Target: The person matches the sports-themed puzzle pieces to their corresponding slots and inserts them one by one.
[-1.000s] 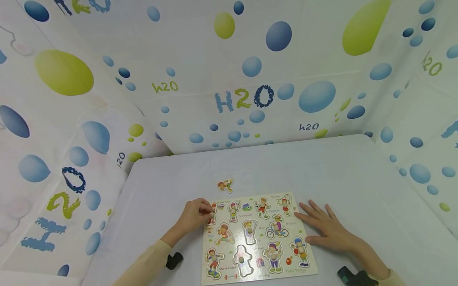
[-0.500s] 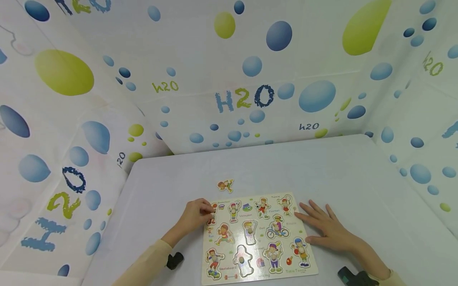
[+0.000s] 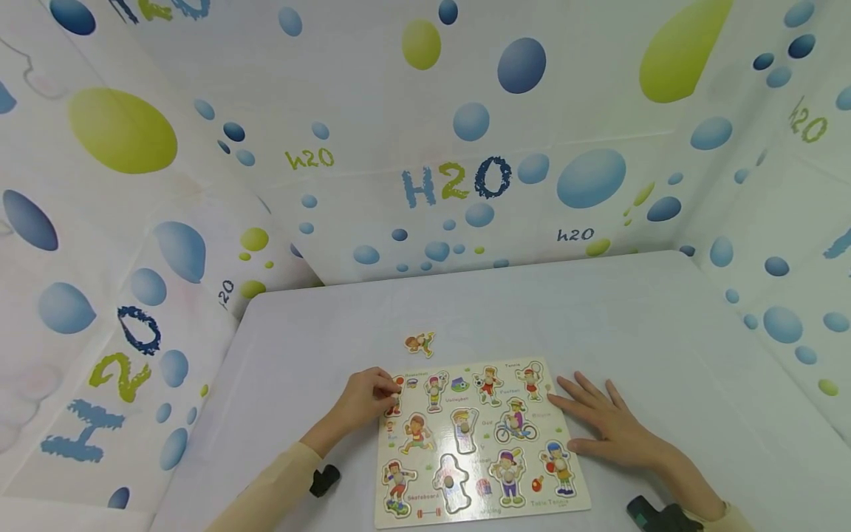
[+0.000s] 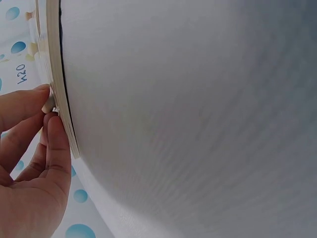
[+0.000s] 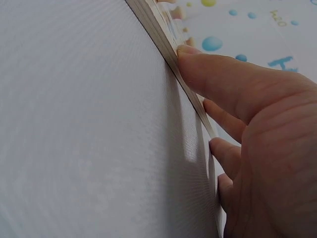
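Observation:
A wooden peg puzzle board [image 3: 435, 510] printed with sports figures lies on the table. At its top left corner my left hand [image 3: 364, 399] pinches the small knob [image 4: 48, 105] of the basketball-player puzzle piece [image 3: 397, 408], which the fingers partly cover. The piece lies in or right at its slot; I cannot tell how deep it sits. My right hand [image 3: 608, 421] has its fingers spread, the thumb and index finger touching the board's right edge [image 5: 171, 64]. Beyond the top edge lies one loose figure piece [image 3: 419, 344] on its side.
Two slots without figures, the golf slot [image 3: 464, 431] and the lower-middle slot [image 3: 452, 485], show in the board. Other figures sit in theirs. A white cloth covers the table [image 3: 565, 310]; a patterned curtain [image 3: 372, 96] hangs around it.
The head view has shifted very slightly. Both hands, the board and the loose piece stay where they were.

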Tool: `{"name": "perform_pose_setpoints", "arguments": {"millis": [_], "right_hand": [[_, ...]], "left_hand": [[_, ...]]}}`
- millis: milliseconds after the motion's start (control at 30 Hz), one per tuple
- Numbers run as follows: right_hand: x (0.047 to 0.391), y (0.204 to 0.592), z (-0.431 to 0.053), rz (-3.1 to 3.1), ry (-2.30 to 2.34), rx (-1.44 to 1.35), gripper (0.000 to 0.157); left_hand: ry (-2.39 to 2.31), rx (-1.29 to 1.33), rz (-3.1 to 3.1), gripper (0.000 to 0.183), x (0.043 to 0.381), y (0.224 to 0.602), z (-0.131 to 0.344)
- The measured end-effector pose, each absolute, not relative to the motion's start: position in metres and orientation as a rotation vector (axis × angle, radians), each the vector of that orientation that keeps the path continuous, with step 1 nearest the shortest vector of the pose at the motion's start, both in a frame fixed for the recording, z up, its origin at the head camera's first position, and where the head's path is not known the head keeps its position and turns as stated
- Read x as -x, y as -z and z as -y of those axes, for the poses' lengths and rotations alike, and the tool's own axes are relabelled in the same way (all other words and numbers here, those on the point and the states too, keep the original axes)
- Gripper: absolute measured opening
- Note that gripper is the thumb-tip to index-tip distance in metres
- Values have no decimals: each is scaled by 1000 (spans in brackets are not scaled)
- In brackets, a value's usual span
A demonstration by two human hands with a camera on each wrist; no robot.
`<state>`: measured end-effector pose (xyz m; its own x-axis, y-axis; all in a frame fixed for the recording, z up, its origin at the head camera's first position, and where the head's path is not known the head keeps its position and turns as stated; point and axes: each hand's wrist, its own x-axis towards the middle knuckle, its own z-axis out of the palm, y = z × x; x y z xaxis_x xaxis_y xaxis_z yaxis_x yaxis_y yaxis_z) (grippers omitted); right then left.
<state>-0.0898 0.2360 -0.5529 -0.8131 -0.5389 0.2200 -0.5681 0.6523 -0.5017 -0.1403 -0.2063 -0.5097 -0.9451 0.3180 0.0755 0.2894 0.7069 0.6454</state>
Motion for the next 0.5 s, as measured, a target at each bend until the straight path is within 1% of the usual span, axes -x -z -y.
{"name": "perform_pose_setpoints", "arguments": {"millis": [167,367,500], "right_hand": [[90,554,-236,2820,-887,-933,68],[90,553,-235,2786,-876,-953,67],[90,552,-235,2783,-876,-952,67]], "left_hand": [[-1088,-506,-2867,12,139,508,206],[-1145,-312,-2913,18,140,504,205],[-1181,-241,-2994,25,144,496,203]]}}
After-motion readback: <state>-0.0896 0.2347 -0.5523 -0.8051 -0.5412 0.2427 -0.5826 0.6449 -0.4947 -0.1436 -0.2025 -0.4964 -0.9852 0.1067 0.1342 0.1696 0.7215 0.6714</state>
